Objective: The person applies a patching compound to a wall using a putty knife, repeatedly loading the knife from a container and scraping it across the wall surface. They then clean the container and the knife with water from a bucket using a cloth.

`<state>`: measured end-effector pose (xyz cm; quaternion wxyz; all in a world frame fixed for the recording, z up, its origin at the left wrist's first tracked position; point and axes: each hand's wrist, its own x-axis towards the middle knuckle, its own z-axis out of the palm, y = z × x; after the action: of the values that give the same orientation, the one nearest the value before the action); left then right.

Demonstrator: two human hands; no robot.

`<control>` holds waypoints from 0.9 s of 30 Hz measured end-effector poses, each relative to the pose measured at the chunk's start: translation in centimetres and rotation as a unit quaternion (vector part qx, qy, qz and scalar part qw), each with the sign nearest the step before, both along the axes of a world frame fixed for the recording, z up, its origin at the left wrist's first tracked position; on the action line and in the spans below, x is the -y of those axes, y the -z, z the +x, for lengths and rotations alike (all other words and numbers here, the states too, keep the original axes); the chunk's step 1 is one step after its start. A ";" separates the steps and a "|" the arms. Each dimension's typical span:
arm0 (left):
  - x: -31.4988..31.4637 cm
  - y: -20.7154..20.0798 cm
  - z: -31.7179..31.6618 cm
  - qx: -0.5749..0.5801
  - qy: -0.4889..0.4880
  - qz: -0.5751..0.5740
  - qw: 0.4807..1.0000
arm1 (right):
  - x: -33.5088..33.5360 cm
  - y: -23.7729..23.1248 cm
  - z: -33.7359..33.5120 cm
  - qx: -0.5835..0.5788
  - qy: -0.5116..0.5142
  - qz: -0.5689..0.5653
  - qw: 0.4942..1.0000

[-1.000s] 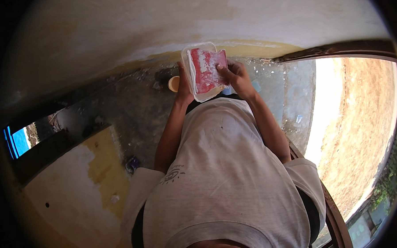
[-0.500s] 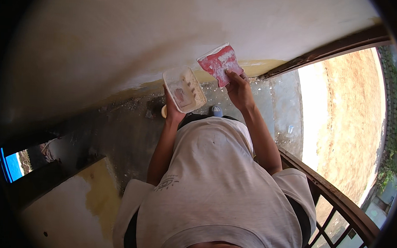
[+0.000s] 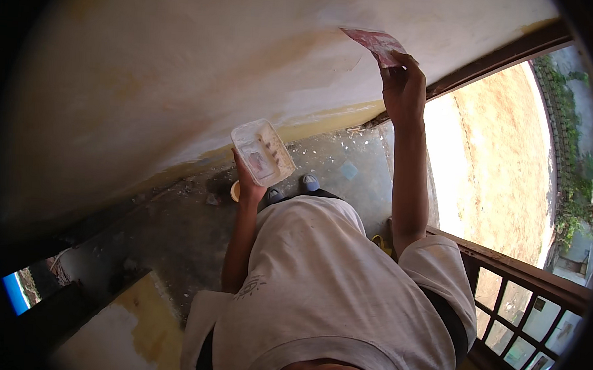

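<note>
My left hand grips the side of a pale, see-through plastic tub, tilted so its inside shows. White and brownish residue clings to the tub's walls and bottom. Raised high at the right, my right hand pinches a flat red putty spreader smeared with white, thumb on one face. The spreader's far edge is at the patchy cream wall; I cannot tell whether it touches.
A brown door frame borders the wall at the right, opening onto bright ground. Behind that side stands a paned door. White specks dot the grey floor, with a small yellowish round thing near my feet.
My right hand has reached up and right with the spreader, bringing it up to the wall and tilting it flatter. The tub in my left hand sits slightly lower and further left in view.
</note>
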<state>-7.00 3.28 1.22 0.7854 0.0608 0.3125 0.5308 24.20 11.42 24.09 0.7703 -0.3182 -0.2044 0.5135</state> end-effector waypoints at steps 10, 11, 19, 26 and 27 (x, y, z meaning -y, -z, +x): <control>-0.3 1.9 -2.6 0.025 0.063 -0.001 0.998 | 3.5 14.5 -2.2 0.181 0.019 -0.190 0.965; -0.4 1.8 -2.8 0.017 0.063 -0.006 0.998 | 2.1 14.9 -1.8 0.175 0.030 -0.181 0.967; -0.8 0.4 -4.2 -0.008 0.047 -0.042 0.998 | -0.9 5.0 -8.9 0.238 0.097 -0.068 0.964; -1.0 1.6 -5.2 0.000 0.082 -0.013 0.997 | 4.0 15.3 -7.9 0.078 -0.016 -0.143 0.987; -1.0 1.6 -5.0 0.001 0.079 -0.009 0.997 | 3.7 16.3 -6.4 0.155 -0.039 -0.114 0.980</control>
<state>-11.97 4.30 -0.37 0.8258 0.0775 0.3106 0.4643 17.77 7.68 7.74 0.6671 -0.4715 -0.2738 0.5076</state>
